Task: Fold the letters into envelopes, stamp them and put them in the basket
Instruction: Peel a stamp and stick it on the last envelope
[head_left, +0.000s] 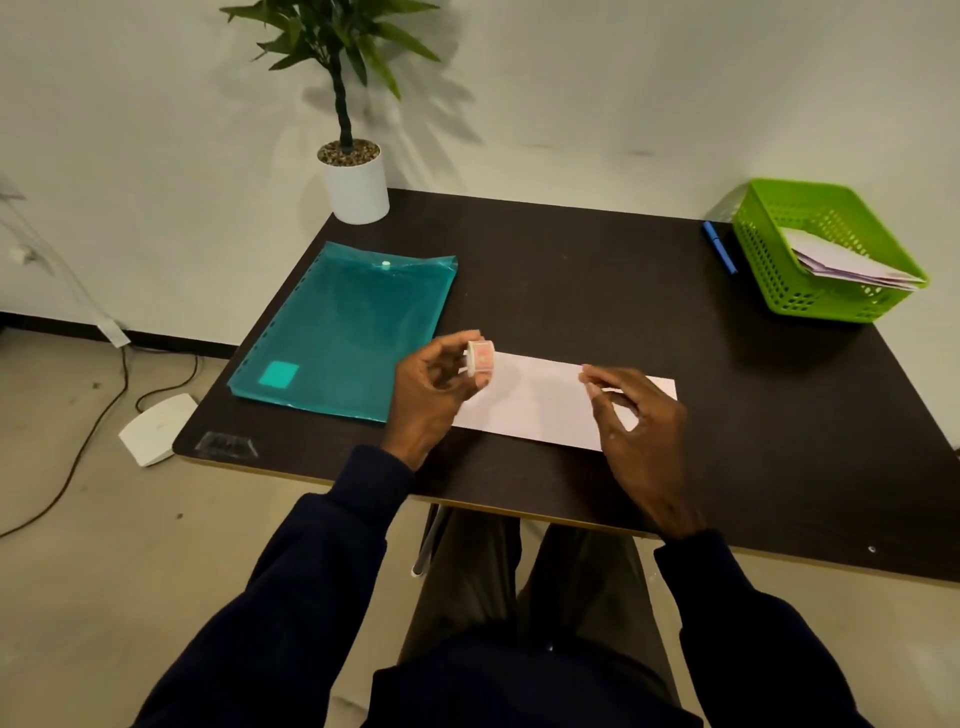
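A white envelope (540, 400) lies flat on the dark table (597, 291) in front of me. My left hand (431, 389) holds a small roll of pink stamps (479, 357) just above the envelope's left end, fingers curled round it. My right hand (636, 415) hovers over the envelope's right half, thumb and forefinger pinched together near its top edge; whether they hold a stamp is too small to tell. A green plastic basket (769, 260) stands at the table's far right corner with several envelopes (852, 262) in it.
A teal plastic document folder (343, 327) lies on the table's left side. A potted plant (356, 182) stands at the back left corner. A blue pen (719, 247) lies left of the basket. Cables and a white device (156, 428) are on the floor to the left.
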